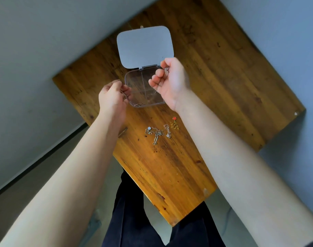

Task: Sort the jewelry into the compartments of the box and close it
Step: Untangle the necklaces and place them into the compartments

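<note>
A clear plastic box (pixel 134 77) with cross dividers lies open on the wooden table, its grey lid (pixel 145 45) flat behind it. My right hand (pixel 171 82) is raised over the box's right side, palm up, pinching a thin silver chain (pixel 165 71) that dangles down. My left hand (pixel 112 98) sits at the box's left edge with its fingertips closed on a thin chain; a bit of chain (pixel 137 104) lies in the near-left compartment. Closer to me lie tangled silver chains with pendants (pixel 156 132) and a gold chain with a red charm (pixel 174 123).
The wooden table (pixel 223 77) stands at an angle, narrow toward me, with grey floor on both sides. My dark trousers (pixel 134 211) show below the table's near edge. A small dark mark or object (pixel 122 132) lies beside my left forearm.
</note>
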Available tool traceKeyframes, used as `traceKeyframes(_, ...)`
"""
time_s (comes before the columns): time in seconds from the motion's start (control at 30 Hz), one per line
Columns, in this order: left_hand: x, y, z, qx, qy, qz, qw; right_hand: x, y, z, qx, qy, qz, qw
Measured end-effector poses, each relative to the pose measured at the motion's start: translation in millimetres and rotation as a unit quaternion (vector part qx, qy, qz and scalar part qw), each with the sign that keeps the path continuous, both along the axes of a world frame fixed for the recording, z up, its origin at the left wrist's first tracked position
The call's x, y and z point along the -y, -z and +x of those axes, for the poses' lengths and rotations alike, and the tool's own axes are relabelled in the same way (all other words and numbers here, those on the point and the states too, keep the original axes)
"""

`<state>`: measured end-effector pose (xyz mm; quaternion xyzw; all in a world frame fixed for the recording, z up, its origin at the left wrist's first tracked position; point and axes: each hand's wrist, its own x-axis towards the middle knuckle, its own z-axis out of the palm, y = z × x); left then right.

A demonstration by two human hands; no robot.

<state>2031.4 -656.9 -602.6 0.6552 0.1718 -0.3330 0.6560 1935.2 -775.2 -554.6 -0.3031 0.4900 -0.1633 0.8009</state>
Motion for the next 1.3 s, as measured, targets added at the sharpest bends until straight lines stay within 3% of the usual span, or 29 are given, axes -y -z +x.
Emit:
traceKeyframes(0.2,-2,-2,-1,-0.012,-0.004,-0.007,1.000,-5,45,10,-0.163,-0.158,-0.053,0.972)
traceKeyframes(0.27,-1,-5,-1,-0.007,0.005,-0.014,1.000,-5,51,10,-0.216,-0.240,-0.131,0.937)
traceKeyframes(0.4,5,-12,1,0.011,0.029,-0.041,0.999,0,54,7,-0.296,-0.366,-0.287,0.834)
traceKeyframes(0.47,7,-12,2,0.035,0.049,-0.039,0.997,3,55,5,-0.299,-0.392,-0.312,0.812)
traceKeyframes(0.57,11,-5,1,0.086,0.100,0.032,0.991,6,57,1,-0.295,-0.441,-0.334,0.779)
traceKeyframes(0.63,13,4,-2,0.122,0.167,0.125,0.970,7,58,-2,-0.301,-0.465,-0.355,0.753)
traceKeyframes(0.73,15,14,-1,0.187,0.273,0.243,0.912,8,60,-6,-0.299,-0.476,-0.372,0.739)
traceKeyframes(0.93,11,6,-1,0.393,0.461,0.288,0.742,1,57,-32,-0.265,-0.386,-0.465,0.751)
traceKeyframes(1.03,-11,5,-17,0.487,0.422,0.214,0.734,-14,61,-60,-0.253,-0.314,-0.514,0.757)
traceKeyframes(1.1,-29,12,-32,0.492,0.405,0.200,0.745,-28,69,-84,-0.255,-0.295,-0.527,0.755)
traceKeyframes(1.23,-61,35,-66,0.386,0.464,0.236,0.761,-60,91,-123,-0.259,-0.316,-0.551,0.727)
traceKeyframes(1.3,-71,46,-80,0.339,0.502,0.254,0.754,-74,102,-140,-0.282,-0.358,-0.561,0.691)
